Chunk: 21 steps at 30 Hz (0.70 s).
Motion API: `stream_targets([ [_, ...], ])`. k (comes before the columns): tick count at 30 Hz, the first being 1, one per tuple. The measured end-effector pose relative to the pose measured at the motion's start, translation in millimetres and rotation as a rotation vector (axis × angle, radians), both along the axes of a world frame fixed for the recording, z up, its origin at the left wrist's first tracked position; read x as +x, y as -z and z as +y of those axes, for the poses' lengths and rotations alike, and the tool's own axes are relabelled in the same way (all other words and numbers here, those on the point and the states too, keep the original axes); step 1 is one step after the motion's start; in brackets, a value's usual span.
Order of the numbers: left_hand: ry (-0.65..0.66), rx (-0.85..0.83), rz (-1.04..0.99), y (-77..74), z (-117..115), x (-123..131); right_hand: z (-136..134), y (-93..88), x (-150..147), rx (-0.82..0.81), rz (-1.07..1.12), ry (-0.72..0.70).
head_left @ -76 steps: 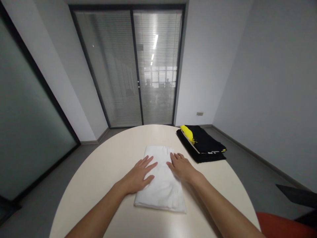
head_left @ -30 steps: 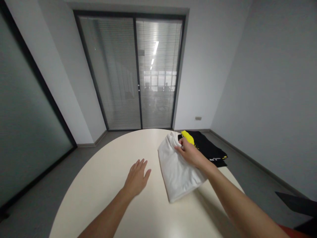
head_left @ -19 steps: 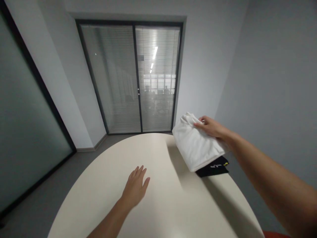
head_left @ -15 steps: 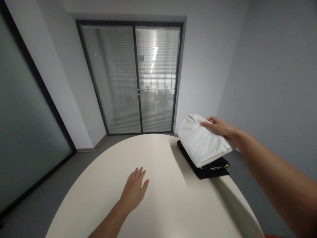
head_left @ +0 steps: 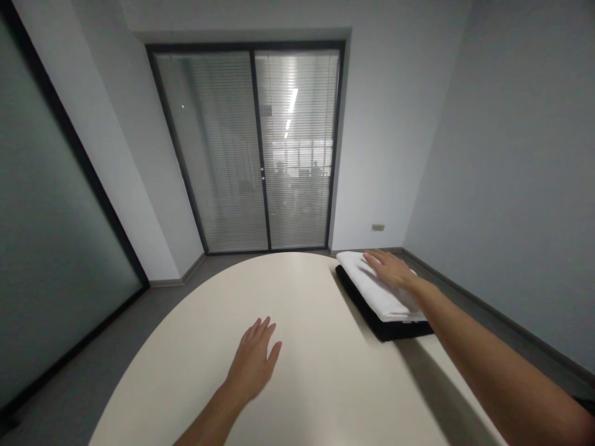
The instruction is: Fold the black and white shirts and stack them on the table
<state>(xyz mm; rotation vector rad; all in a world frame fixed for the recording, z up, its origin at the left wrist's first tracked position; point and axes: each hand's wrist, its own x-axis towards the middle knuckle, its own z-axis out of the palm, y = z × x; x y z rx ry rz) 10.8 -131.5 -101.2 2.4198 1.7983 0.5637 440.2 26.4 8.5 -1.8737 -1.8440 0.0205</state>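
A folded white cloth (head_left: 367, 286), perhaps a garment, lies flat on top of a folded black cloth (head_left: 372, 319) at the right edge of the round table (head_left: 297, 384). Over the white cloth my right hand (head_left: 389, 270) is spread with its fingers stretched out, the palm down on or just above the fabric. My forearm hides the right side of the pile. My left hand (head_left: 255, 359) holds nothing; its fingers are apart, palm down at the middle of the table, to the left of the pile.
Beyond the table's far edge stands a glass door (head_left: 297, 155) with blinds and a dark frame. A frosted glass panel (head_left: 56, 235) is on the left, a grey wall (head_left: 520, 173) on the right. A wall socket (head_left: 378, 227) sits low behind the pile.
The white cloth has come down from a tilted, lifted position to lie flat on the black cloth. My right hand has let go of its edge and lowered. My left hand has hardly moved.
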Motion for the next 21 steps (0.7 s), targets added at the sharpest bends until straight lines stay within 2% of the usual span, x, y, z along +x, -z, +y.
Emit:
stream_targets([
  [4,0.002,-0.003,-0.005,-1.5,0.1,1.4,-13.5,22.6,-20.2,-0.256,-0.102,0.038],
  [7,0.005,-0.01,0.018,-5.7,-0.4,4.0,-23.3,13.1,-25.5,-0.322,-0.178,0.045],
  [9,-0.003,-0.017,0.031,-8.5,-1.0,5.7,-32.6,-3.7,-34.6,-0.27,-0.213,0.007],
  [11,-0.017,-0.02,0.041,-10.4,-1.8,7.0,-47.6,-19.7,-53.1,-0.124,-0.194,-0.079],
  [14,-0.029,-0.023,0.049,-12.1,-3.2,7.9,-81.9,-26.8,-95.7,0.135,-0.025,-0.175],
  [17,-0.015,-0.027,0.042,-15.3,-6.5,7.8,-122.1,-7.1,-139.3,0.128,0.034,-0.321],
  [19,0.013,-0.033,0.03,-18.9,-10.7,7.9,-146.0,15.5,-160.1,0.035,-0.004,-0.376],
  [21,0.058,-0.05,0.024,-22.4,-15.9,8.0,-164.4,38.6,-171.8,-0.104,-0.045,-0.361],
])
